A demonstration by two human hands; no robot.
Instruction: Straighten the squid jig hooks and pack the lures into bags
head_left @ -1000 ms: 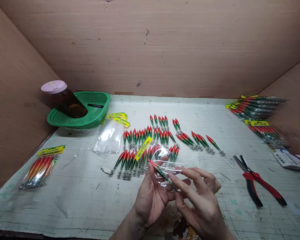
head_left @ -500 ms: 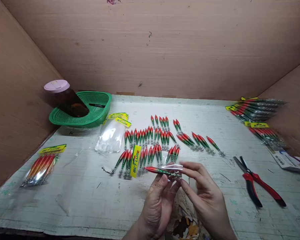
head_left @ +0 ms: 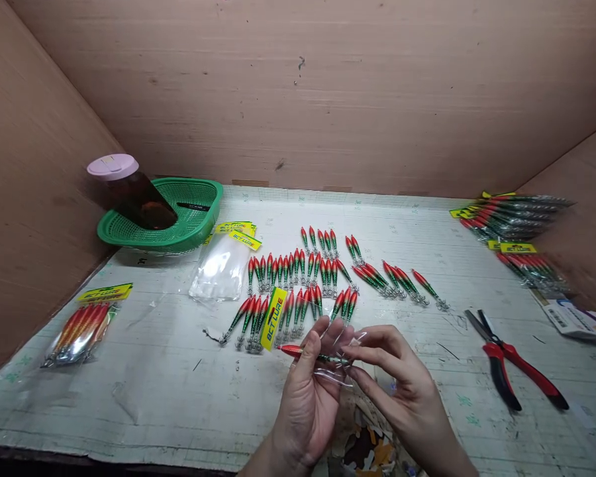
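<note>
Near the front middle, my left hand (head_left: pixel 308 397) has its thumb pressed over a red and green lure (head_left: pixel 291 350) and a clear plastic bag. The bag carries a yellow "BCT LURE" header (head_left: pixel 274 318), which points up and left. My right hand (head_left: pixel 402 377) pinches the bag at the hook end of the lure, thumb and fingers together. Whether the lure lies wholly inside the bag is hard to tell. Just behind the hands, several red and green lures (head_left: pixel 298 308) lie in rows on the white table (head_left: pixel 179 404), their hooks toward me.
Empty header bags (head_left: pixel 221 268) lie left of the lures. A green basket (head_left: pixel 203 228) holds a dark bottle (head_left: pixel 149 202) with a pink lid. Packed orange lures (head_left: pixel 84 328) sit at left. Red-handled pliers (head_left: pixel 499 351) and packed lures (head_left: pixel 514 215) are at right.
My left thumb has moved onto the lure, and the lure and bag sit slightly lower and further left. The header is tilted more. My right hand stays pinched at the bag.
</note>
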